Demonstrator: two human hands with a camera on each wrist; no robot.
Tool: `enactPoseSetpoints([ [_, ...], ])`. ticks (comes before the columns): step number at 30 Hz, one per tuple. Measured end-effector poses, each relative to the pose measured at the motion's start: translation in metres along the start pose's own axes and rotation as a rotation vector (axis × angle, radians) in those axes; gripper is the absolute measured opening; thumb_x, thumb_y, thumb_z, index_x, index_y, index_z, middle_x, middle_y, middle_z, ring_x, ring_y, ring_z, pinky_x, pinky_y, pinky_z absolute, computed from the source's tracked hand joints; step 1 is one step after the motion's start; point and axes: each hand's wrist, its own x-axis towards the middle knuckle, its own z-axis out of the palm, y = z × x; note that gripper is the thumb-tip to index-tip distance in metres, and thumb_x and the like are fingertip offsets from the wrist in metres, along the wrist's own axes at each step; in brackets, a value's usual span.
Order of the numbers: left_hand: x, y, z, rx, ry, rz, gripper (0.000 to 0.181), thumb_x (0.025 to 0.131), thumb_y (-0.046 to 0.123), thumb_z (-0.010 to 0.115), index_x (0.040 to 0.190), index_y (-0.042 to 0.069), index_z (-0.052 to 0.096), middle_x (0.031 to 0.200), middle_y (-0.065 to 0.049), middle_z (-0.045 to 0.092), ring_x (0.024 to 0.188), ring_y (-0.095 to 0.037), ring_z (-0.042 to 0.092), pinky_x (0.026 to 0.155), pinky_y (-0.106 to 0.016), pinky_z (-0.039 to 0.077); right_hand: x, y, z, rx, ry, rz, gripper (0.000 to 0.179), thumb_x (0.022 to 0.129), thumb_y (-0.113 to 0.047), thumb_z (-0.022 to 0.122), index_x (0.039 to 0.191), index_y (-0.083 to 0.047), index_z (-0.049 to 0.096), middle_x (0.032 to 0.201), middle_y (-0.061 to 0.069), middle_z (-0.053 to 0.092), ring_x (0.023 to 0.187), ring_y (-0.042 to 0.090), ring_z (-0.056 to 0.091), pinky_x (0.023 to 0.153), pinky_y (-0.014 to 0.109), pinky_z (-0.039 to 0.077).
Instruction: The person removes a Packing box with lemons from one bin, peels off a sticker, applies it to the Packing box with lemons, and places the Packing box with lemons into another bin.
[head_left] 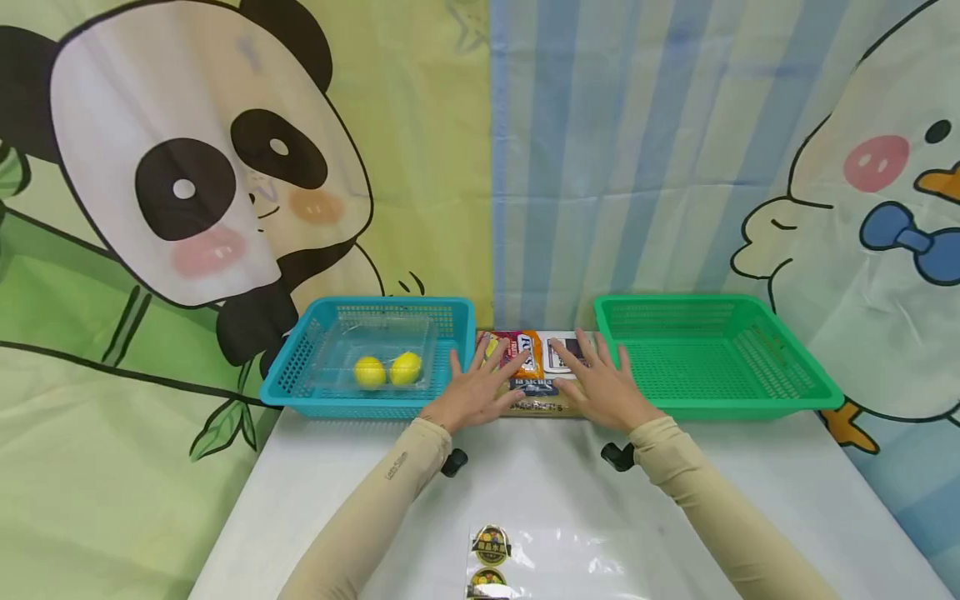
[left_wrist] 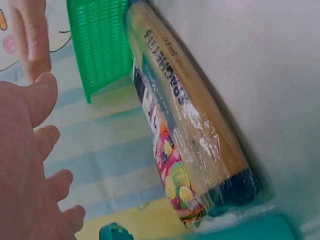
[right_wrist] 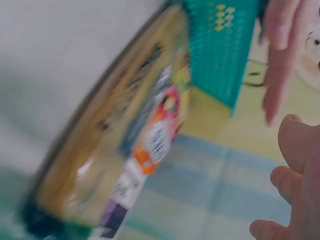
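Observation:
Both hands are held out, fingers spread, between the two baskets. In the head view the left hand (head_left: 471, 393) and the right hand (head_left: 611, 395) overlap the sides of a spaghetti pack (head_left: 536, 407) and some colourful small packets (head_left: 529, 352). The wrist views show a gap between each hand and these things. The clear wrapper of the spaghetti pack (left_wrist: 192, 110) has dark ends. A bright printed packet (left_wrist: 172, 172) lies along it, and an orange and red packet (right_wrist: 157, 140) shows in the right wrist view. Neither hand holds anything.
A blue basket (head_left: 330, 407) at left contains a clear plastic box (head_left: 341, 350) with two lemons (head_left: 387, 370). To the right stands a green basket (head_left: 720, 410). A clear plastic sheet with round stickers (head_left: 491, 546) lies at the white table's (head_left: 540, 475) front. Printed curtains (head_left: 555, 167) hang behind.

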Motion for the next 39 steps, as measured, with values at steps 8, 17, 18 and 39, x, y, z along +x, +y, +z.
enactPoseSetpoints([
  [8,-0.034,-0.023,-0.012,-0.103,0.000,0.003,0.071,0.103,0.055,0.049,0.163,0.034,0.018,0.170,-0.008,0.017,0.156,-0.040,0.015,0.118,-0.072,0.018,0.025,-0.045,-0.015,0.089,0.090,-0.144,0.065,0.104,-0.044,0.054,0.161,-0.026,0.029,0.166,0.020,0.025,0.151,0.047,0.026,0.117,0.074,0.016],
  [17,-0.081,-0.063,-0.033,-0.098,0.027,-0.072,0.057,0.098,0.046,0.064,0.148,0.020,0.054,0.143,-0.006,0.062,0.126,-0.029,0.063,0.100,-0.049,0.054,0.063,-0.089,-0.011,0.357,0.108,-0.218,0.058,0.105,-0.036,0.054,0.158,-0.016,0.038,0.156,0.015,0.046,0.133,0.039,0.056,0.110,0.056,0.045],
  [18,-0.085,-0.068,-0.034,-0.101,0.025,-0.093,0.055,0.097,0.046,0.065,0.145,0.020,0.058,0.140,-0.005,0.064,0.122,-0.029,0.065,0.097,-0.049,0.056,0.067,-0.093,-0.009,0.384,0.106,-0.213,0.058,0.105,-0.035,0.055,0.157,-0.016,0.038,0.152,0.015,0.051,0.131,0.039,0.057,0.108,0.055,0.046],
  [39,-0.111,-0.108,-0.035,-0.116,0.089,-0.183,0.031,0.090,0.038,0.074,0.110,0.015,0.079,0.103,0.000,0.077,0.093,-0.020,0.071,0.082,-0.040,0.060,0.142,-0.162,0.042,0.967,-0.238,0.156,0.071,0.106,-0.039,0.051,0.163,-0.017,0.017,0.165,0.016,0.029,0.147,0.038,0.037,0.112,0.056,0.043],
])
